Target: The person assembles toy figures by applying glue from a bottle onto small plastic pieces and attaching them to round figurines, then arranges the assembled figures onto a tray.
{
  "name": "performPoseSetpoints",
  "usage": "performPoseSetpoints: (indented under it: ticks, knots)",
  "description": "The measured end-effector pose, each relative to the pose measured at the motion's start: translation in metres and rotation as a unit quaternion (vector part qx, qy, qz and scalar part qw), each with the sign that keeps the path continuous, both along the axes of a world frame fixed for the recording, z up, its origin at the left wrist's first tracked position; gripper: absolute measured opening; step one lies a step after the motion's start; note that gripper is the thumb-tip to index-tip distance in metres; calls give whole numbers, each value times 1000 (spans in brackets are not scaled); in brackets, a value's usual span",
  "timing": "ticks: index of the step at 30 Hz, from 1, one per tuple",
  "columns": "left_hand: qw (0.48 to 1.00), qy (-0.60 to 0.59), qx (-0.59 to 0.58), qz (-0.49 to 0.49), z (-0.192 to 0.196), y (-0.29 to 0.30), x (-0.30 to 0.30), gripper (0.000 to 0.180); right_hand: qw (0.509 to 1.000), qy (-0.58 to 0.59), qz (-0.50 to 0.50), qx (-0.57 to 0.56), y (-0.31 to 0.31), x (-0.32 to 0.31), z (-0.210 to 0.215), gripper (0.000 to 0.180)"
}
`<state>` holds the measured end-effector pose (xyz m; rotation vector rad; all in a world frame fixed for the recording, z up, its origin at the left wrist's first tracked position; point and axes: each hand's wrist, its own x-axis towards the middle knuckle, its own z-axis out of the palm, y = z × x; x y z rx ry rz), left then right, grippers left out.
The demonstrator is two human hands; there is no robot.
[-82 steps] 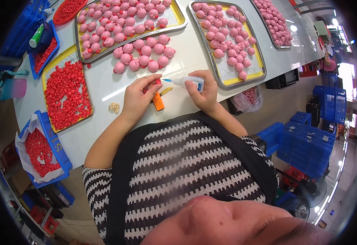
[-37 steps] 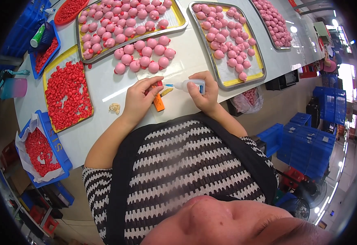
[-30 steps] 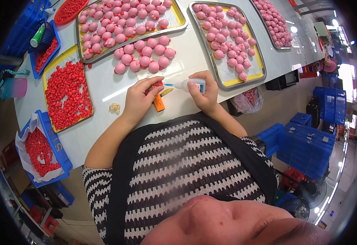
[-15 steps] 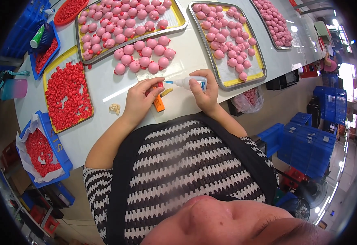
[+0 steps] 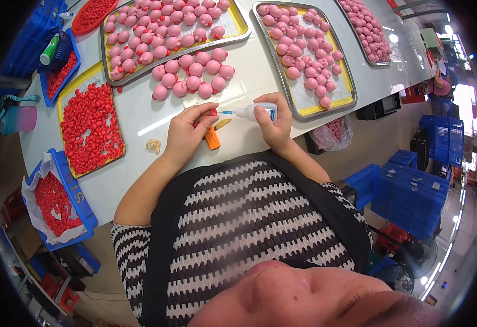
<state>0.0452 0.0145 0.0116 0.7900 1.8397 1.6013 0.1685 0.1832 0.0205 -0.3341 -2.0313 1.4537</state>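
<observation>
My left hand pinches a small red piece between thumb and fingertips. Around a white squeeze bottle, apparently glue, my right hand is closed, thumb on top. The bottle lies nearly level, and its thin blue nozzle points left at the red piece; whether they touch I cannot tell. Below my left fingers an orange block rests on the table, beside a small yellowish piece. Just beyond my hands sits a group of pink balls with red bits on them.
Metal-rimmed trays of pink balls stand at the back and right. Red pieces fill a yellow tray and a blue bin at left. A beige lump lies by my left forearm. Blue crates stand at right.
The bottle in my right hand has shifted very slightly, its nozzle still by the red piece. My left hand keeps its pinch in nearly the same place.
</observation>
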Motion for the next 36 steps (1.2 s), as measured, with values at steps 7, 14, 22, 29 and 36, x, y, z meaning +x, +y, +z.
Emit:
performPoseSetpoints:
  ticks: [7,14,22,29,36]
  knots:
    - [999,27,-35,-23,-1,-3,-3,26,1000,12,2,2,1,0,0,17]
    - [999,24,-27,-17,-2,-3,-4,27,1000,7,-1,-15,1,0,0,17]
    - [1000,7,10,17,-3,0,-1,27,1000,11,-4,-8,1,-2,-1,17]
    - [1000,-17,4,18,-1,-1,-1,27,1000,-2,0,-8,1,-2,-3,18]
    - [1000,1,15,11,-5,-1,-1,27,1000,-21,13,-5,0,-2,-4,20]
